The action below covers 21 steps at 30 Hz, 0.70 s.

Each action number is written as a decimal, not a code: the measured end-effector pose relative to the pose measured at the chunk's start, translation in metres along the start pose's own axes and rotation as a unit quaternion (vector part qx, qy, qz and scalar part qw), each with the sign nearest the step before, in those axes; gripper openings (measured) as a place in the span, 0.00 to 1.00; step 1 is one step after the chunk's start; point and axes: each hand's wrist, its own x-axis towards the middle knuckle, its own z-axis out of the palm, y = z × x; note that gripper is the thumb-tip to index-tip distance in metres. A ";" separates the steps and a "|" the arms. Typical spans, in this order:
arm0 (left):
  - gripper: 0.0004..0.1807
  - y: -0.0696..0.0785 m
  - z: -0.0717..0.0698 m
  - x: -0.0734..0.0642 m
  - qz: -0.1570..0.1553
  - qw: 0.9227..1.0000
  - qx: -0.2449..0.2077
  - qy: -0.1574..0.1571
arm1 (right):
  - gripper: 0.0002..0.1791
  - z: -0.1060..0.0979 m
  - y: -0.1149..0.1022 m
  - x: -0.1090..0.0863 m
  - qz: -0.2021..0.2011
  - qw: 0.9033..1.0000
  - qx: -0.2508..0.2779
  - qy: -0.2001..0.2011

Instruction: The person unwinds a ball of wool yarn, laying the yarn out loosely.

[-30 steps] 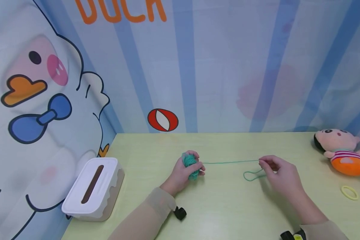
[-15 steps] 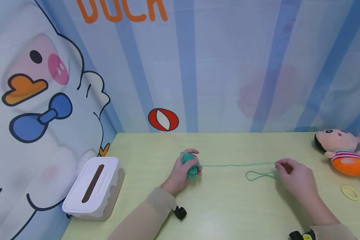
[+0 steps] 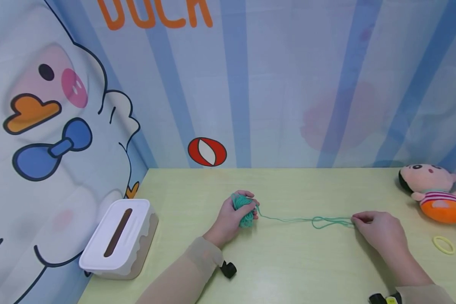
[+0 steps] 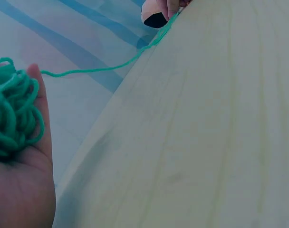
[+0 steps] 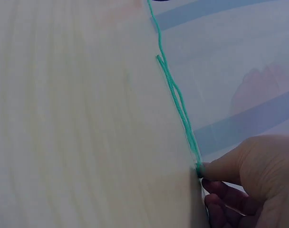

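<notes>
A ball of green yarn (image 3: 242, 210) sits in my left hand (image 3: 226, 221), which grips it with the thumb across the front. In the left wrist view the ball's loose loops (image 4: 14, 111) bulge over the palm. From it a slack strand (image 3: 281, 219) runs right along the table to a narrow loop of yarn (image 3: 323, 222). My right hand (image 3: 381, 234) pinches the yarn between thumb and fingertips, low at the tabletop. The right wrist view shows the doubled strands (image 5: 180, 107) leading up to that pinch; the other fingers are curled below it.
A white lidded tissue box (image 3: 118, 238) stands at the left edge of the table (image 3: 289, 270). To the far right lie a plush doll (image 3: 437, 194) in an orange bottom and a yellow ring (image 3: 443, 244). A printed cloth (image 3: 273, 84) hangs behind.
My right hand has moved right and lower, drawing yarn from the ball. The strand between the hands was taut and now sags to the table. My left hand stays nearly in place.
</notes>
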 end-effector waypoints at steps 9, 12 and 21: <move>0.30 0.000 0.001 0.000 -0.001 1.000 0.027 -0.008 | 0.14 0.017 -0.038 -0.013 -0.094 0.987 0.072 0.111; 0.30 0.000 0.001 0.000 -0.002 1.000 0.025 -0.012 | 0.13 0.031 -0.070 -0.019 -0.171 0.973 0.107 0.109; 0.30 0.001 0.000 -0.001 -0.005 0.999 0.034 -0.015 | 0.27 0.074 -0.152 -0.023 -0.235 0.956 0.166 -0.057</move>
